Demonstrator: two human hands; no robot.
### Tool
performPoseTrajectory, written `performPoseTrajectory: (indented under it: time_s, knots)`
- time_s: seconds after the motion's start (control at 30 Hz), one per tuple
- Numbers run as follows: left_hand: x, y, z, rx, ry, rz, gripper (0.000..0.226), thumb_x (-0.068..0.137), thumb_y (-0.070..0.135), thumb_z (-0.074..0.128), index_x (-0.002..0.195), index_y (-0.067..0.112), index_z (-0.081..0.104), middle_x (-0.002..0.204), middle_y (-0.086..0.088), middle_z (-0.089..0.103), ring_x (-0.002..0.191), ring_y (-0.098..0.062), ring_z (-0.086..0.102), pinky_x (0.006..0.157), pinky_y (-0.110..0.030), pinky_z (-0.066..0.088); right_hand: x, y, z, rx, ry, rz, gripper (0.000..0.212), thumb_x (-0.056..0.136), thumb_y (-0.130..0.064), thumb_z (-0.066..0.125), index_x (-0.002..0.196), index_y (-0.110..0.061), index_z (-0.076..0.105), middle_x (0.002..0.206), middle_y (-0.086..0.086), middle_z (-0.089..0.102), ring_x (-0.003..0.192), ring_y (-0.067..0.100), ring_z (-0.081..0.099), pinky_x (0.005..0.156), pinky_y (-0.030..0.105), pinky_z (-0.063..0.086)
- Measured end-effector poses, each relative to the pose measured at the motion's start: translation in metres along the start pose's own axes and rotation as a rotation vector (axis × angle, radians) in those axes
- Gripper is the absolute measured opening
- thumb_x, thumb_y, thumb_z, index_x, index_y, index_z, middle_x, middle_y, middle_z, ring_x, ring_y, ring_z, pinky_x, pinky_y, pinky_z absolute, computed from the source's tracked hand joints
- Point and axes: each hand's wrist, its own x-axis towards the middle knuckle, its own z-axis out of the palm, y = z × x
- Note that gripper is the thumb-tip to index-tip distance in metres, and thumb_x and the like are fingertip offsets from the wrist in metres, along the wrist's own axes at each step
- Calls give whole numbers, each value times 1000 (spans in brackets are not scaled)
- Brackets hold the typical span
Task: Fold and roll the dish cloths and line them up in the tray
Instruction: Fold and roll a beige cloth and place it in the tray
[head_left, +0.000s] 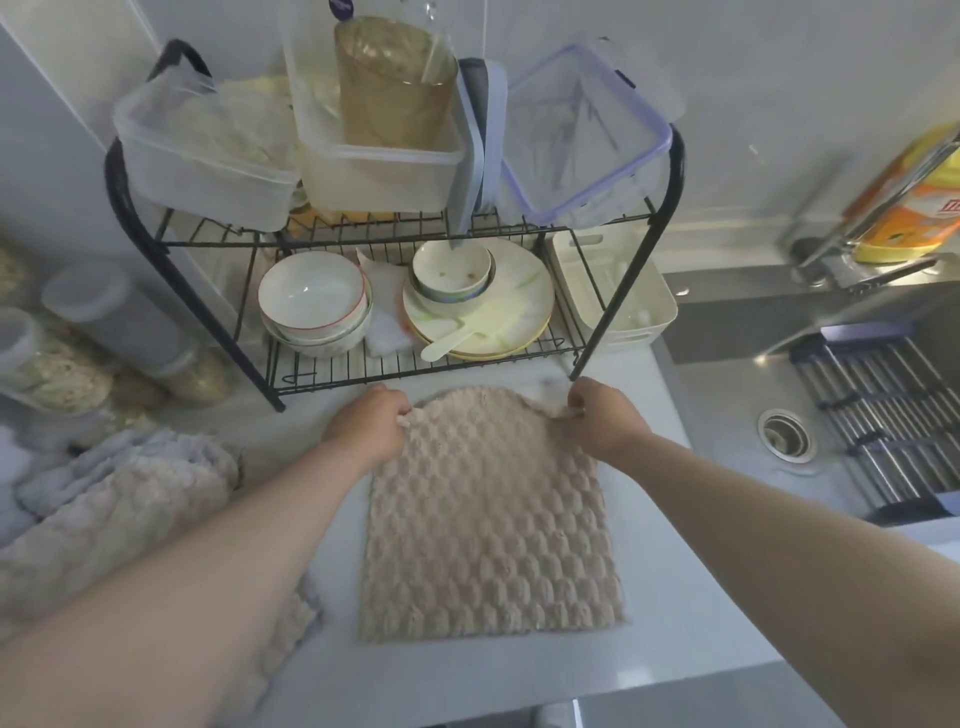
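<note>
Beige, scale-textured cloth (488, 525) on pale grey desk (654, 415); behind it, black wire rack (415, 364); on rack, white bowls (311, 301).

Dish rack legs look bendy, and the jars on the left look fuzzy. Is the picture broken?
No: in the head view the wide-angle lens bows the dish rack; the jars at the left edge are blurred; the beige cloth in the middle is sharp; the light is dim and even.

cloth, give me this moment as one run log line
step: fold | cloth: flat on counter | left hand: pinches far left corner | right hand: pinches far right corner | pile: at left
</note>
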Motion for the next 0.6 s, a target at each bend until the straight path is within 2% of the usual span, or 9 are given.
performPoseTrajectory:
  time_s: [0.1, 0.17, 0.23, 0.37, 0.5, 0.6]
  knots:
    - [-24, 5, -12, -77, 29, -21, 13, 83, 18, 60, 78, 27, 51, 90, -2, 60, 76, -23, 57, 58, -28, 37, -19, -2, -9, 106, 45, -51, 26, 87, -9, 44, 111, -18, 48, 81, 1, 57, 77, 27, 57, 64, 34, 48]
    - [-48, 7, -17, -143, 68, -52, 16, 82, 20, 62, 74, 22, 48, 78, -1, 59, 69, -24, 55, 55, -29, 36, -33, 0, -14, 95, 72, -108, 31, 86, -8, 48, 115, -16, 55, 87, 1, 55, 81, 24, 53, 68, 29, 43]
    - [-77, 6, -15, -158, 84, -40, 21, 82, 19, 64, 71, 21, 45, 72, 0, 56, 67, -25, 53, 56, -31, 36, -53, 7, -16, 90, 73, -142, 27, 85, -7, 52, 110, -14, 61, 93, 0, 52, 85, 22, 52, 71, 27, 41]
    - [-128, -1, 12, -142, 17, -2, 35, 79, 9, 59, 63, 25, 33, 70, 2, 47, 71, -28, 51, 59, -34, 37, -97, 29, 0, 99, 1, -236, 18, 80, -6, 57, 94, -15, 63, 90, -4, 52, 84, 20, 57, 71, 25, 45]
    - [-168, -7, 42, -33, -92, 15, 29, 78, 11, 54, 66, 25, 31, 76, 5, 45, 69, -17, 47, 58, -31, 33, -133, 53, 23, 51, -134, -288, 22, 75, -7, 57, 93, -17, 64, 91, -12, 48, 87, 16, 57, 75, 24, 48]
    - [-181, -6, 48, 31, -106, 41, 29, 76, 10, 51, 69, 24, 27, 80, 6, 39, 63, -14, 41, 57, -32, 30, -150, 65, 38, 8, -176, -332, 20, 73, -14, 61, 93, -15, 66, 93, -12, 48, 87, 17, 59, 73, 21, 46]
